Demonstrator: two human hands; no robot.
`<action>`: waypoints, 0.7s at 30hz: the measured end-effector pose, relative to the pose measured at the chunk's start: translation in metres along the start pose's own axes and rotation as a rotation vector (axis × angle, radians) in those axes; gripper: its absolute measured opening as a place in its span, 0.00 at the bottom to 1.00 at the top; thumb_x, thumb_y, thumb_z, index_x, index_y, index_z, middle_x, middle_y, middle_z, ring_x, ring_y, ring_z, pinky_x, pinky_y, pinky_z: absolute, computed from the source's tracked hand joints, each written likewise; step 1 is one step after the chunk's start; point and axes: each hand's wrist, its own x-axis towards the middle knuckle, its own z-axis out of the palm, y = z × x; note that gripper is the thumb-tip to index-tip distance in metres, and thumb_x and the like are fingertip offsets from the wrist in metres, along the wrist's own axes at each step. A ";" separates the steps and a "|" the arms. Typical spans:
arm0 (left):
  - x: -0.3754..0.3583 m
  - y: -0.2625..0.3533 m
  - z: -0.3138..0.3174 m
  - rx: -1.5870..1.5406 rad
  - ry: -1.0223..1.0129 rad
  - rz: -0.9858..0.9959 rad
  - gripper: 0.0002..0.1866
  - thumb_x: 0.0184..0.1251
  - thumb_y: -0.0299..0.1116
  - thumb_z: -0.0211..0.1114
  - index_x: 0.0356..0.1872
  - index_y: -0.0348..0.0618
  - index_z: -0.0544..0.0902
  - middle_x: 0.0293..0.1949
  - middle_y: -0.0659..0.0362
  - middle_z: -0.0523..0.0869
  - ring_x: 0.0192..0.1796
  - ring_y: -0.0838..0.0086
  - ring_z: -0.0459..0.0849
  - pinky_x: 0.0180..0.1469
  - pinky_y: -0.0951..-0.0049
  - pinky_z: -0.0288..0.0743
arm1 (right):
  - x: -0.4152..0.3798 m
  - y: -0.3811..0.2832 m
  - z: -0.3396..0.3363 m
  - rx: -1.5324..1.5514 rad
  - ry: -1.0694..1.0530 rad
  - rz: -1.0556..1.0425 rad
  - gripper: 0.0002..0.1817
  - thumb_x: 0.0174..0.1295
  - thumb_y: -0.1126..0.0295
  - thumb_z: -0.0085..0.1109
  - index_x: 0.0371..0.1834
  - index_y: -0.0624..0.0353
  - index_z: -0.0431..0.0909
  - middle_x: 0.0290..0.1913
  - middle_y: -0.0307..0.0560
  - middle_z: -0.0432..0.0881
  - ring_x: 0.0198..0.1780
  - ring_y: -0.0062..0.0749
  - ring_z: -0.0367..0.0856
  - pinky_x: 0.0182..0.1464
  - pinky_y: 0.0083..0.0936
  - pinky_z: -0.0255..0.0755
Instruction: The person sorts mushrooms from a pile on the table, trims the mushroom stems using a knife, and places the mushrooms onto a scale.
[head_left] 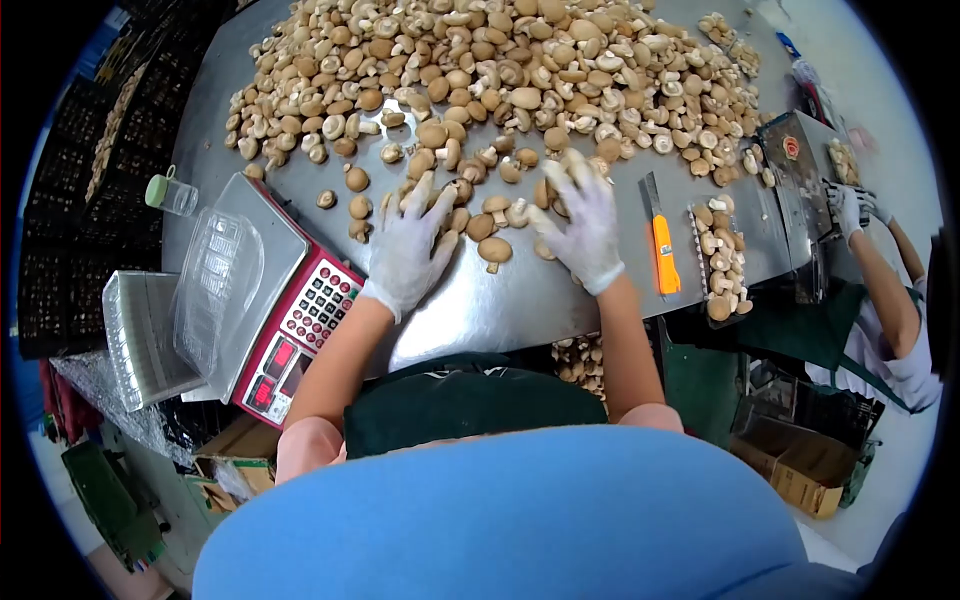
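Both my hands wear thin whitish gloves and rest over a metal table (440, 330). My left hand (408, 255) has its fingers spread, touching or just beside some loose brown mushrooms (494, 250). On the other side of these mushrooms, my right hand (585, 232) is also open, its fingers apart and pointing toward the pile. Neither hand grips anything that I can see; mushrooms under the fingertips are partly hidden. Beyond the hands spreads a large mushroom pile (480, 75). An orange utility knife (662, 250) lies right of my right hand.
A red scale (320, 300) stands at left with clear plastic trays (215, 290) on it. A capped bottle (172, 193) is behind it. A filled mushroom tray (720, 260) lies at right. Farther right, a co-worker's gloved hand (848, 208) is beside a metal box (795, 165).
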 end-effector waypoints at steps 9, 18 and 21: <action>-0.038 0.000 0.000 -0.009 -0.053 -0.050 0.32 0.69 0.39 0.64 0.74 0.50 0.71 0.75 0.43 0.66 0.75 0.42 0.63 0.76 0.47 0.57 | -0.101 0.029 -0.003 -0.049 0.177 0.237 0.22 0.66 0.71 0.63 0.63 0.57 0.77 0.65 0.52 0.77 0.61 0.49 0.78 0.62 0.41 0.74; -0.047 0.005 0.002 0.014 -0.022 -0.076 0.30 0.69 0.38 0.64 0.72 0.50 0.73 0.74 0.47 0.68 0.76 0.45 0.63 0.76 0.37 0.51 | -0.056 -0.008 0.009 0.106 0.198 0.236 0.34 0.56 0.62 0.74 0.67 0.55 0.74 0.67 0.52 0.73 0.64 0.50 0.74 0.64 0.43 0.71; -0.045 0.008 -0.003 0.042 0.043 -0.060 0.31 0.66 0.34 0.67 0.71 0.48 0.73 0.74 0.46 0.67 0.76 0.46 0.63 0.74 0.43 0.56 | -0.019 0.000 0.000 0.154 0.055 0.223 0.42 0.53 0.50 0.75 0.73 0.44 0.70 0.73 0.55 0.67 0.70 0.59 0.67 0.72 0.50 0.63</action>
